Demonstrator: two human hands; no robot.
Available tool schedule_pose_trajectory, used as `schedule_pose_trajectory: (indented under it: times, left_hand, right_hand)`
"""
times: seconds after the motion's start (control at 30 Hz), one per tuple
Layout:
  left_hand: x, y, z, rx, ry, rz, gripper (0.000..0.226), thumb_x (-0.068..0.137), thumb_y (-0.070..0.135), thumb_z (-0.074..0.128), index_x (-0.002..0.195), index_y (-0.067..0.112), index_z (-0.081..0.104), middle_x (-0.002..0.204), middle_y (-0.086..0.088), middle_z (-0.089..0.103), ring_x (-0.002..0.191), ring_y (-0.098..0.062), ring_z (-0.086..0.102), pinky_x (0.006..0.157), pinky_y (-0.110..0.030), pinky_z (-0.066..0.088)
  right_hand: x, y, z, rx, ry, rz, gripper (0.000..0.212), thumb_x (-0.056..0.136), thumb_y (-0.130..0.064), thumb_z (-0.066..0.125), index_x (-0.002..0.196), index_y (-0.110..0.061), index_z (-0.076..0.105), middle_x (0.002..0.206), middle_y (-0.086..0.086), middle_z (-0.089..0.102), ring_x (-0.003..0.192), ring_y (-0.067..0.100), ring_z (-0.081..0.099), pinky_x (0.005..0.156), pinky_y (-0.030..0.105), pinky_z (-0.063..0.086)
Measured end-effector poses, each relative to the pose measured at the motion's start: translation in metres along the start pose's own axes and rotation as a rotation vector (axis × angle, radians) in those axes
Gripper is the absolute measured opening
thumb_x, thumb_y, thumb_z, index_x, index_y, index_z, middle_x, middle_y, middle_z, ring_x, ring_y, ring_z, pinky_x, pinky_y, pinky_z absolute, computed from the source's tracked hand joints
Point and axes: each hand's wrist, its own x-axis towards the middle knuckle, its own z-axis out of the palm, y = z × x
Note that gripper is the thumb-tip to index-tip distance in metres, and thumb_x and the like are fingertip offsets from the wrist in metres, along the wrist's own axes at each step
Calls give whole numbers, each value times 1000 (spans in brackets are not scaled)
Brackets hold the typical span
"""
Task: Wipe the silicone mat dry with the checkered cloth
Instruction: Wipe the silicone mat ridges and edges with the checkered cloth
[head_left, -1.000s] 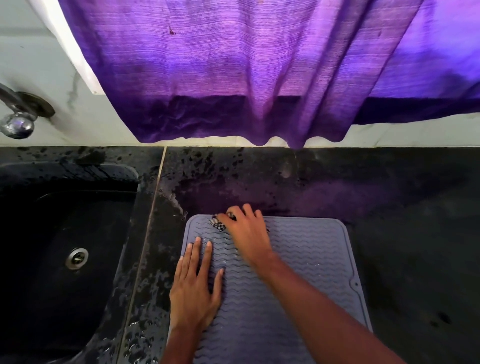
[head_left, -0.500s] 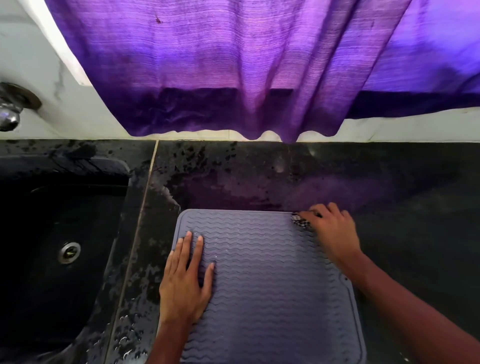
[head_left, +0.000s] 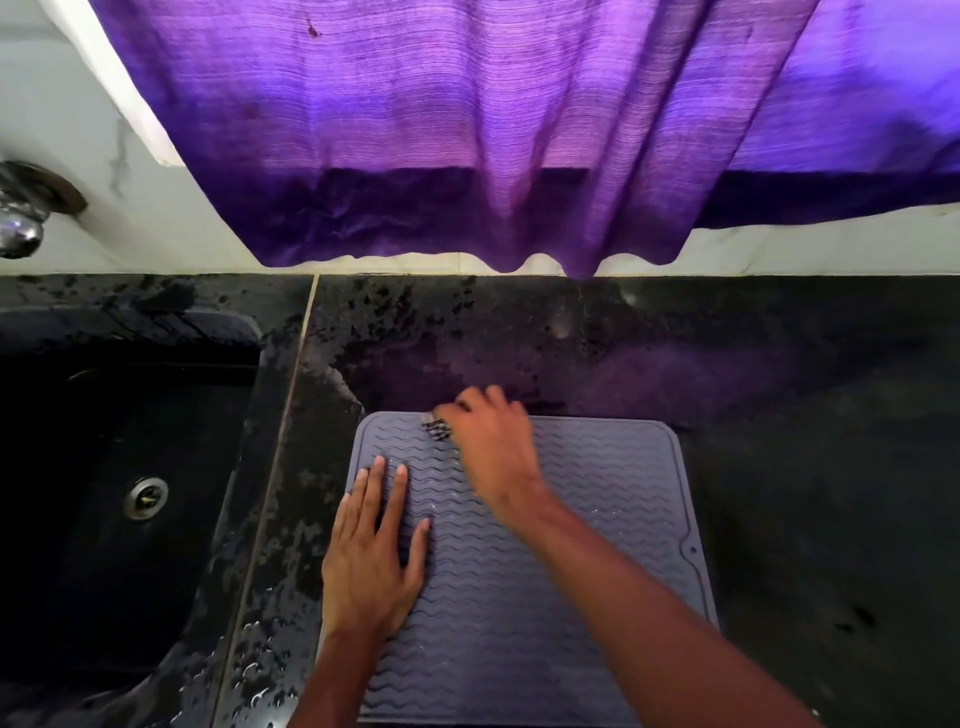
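The right hand (head_left: 493, 447) has swept back from the mat's far right corner to its far left part, blurred in motion. Its fingers curl over the one cloth (head_left: 436, 429), bunched and almost wholly hidden beneath them; only a small checkered scrap shows. The left hand (head_left: 371, 561) lies flat, fingers straight, pressing the near left side of the single grey mat (head_left: 582, 519). Forearms cover part of the mat. Bare black counter (head_left: 805, 441) lies beyond and right of it; a wet strip separates it from one sink (head_left: 104, 415). One tap (head_left: 21, 228) is cut off at the left. A purple curtain (head_left: 467, 130) hangs behind.
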Motion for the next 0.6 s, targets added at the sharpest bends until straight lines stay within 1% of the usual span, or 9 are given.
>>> schedule_pose_trajectory:
  times: [0.07, 0.13, 0.23, 0.3, 0.37, 0.4, 0.5, 0.53, 0.6]
  left_hand:
    - [0, 0, 0, -1, -4, -5, 69, 102, 56, 30, 162, 23, 24, 170, -2, 17, 157, -18, 14, 128, -29, 5]
    - [0, 0, -1, -8, -2, -10, 69, 102, 57, 30, 162, 24, 24, 170, -1, 18, 157, -18, 16, 128, -29, 6]
    - [0, 1, -2, -28, 11, -19, 69, 101, 57, 32, 161, 24, 29, 169, -1, 22, 156, -19, 20, 128, -29, 8]
    - [0, 2, -1, -41, 21, -16, 69, 100, 57, 33, 160, 22, 32, 169, -2, 23, 156, -19, 21, 128, -29, 9]
    - [0, 1, -1, -43, 28, -15, 69, 100, 56, 35, 159, 22, 34, 169, -1, 24, 156, -19, 22, 128, -30, 11]
    - [0, 2, -1, -44, 31, -15, 69, 100, 56, 35, 159, 21, 34, 169, -1, 24, 156, -19, 22, 128, -31, 12]
    - [0, 3, -2, -38, 44, -15, 68, 100, 55, 36, 158, 20, 36, 168, -2, 26, 155, -20, 24, 128, -29, 11]
    - [0, 4, -3, -35, 48, -15, 68, 99, 55, 36, 158, 20, 37, 168, -2, 27, 155, -21, 25, 127, -28, 11]
    - [0, 4, -3, -30, 56, -17, 68, 99, 55, 36, 158, 20, 37, 167, -2, 27, 154, -21, 26, 127, -27, 9]
  right_hand:
    - [1, -8, 10, -36, -16, -18, 47, 88, -6, 54, 133, -21, 52, 127, 6, 51, 120, 31, 41, 91, 46, 41]
    - [-3, -1, 15, -75, -1, -37, 46, 88, -7, 54, 132, -19, 53, 126, 8, 51, 119, 33, 42, 89, 48, 41]
    - [-11, 28, 14, -147, 57, -92, 40, 82, -10, 59, 120, -21, 62, 114, 5, 58, 108, 31, 50, 77, 45, 44]
    - [-20, 59, 13, -190, 119, -68, 38, 74, -13, 68, 110, -25, 68, 103, 1, 62, 98, 29, 54, 70, 40, 44]
    - [-36, 98, 14, -240, 181, -43, 40, 69, -12, 73, 107, -27, 70, 100, -1, 62, 92, 28, 55, 66, 38, 44]
    - [-45, 117, 14, -267, 203, -33, 41, 69, -11, 72, 107, -27, 70, 100, -1, 62, 90, 29, 55, 65, 38, 45]
    - [-70, 160, 5, -329, 220, 32, 38, 75, -14, 53, 106, -26, 71, 99, 0, 63, 85, 31, 54, 61, 38, 45]
    - [-77, 171, 1, -343, 216, 51, 39, 76, -13, 50, 106, -25, 71, 99, 1, 64, 85, 31, 54, 61, 39, 46]
    - [-89, 189, -8, -368, 196, 100, 36, 74, -8, 60, 105, -22, 73, 99, 3, 65, 85, 33, 54, 62, 40, 46]
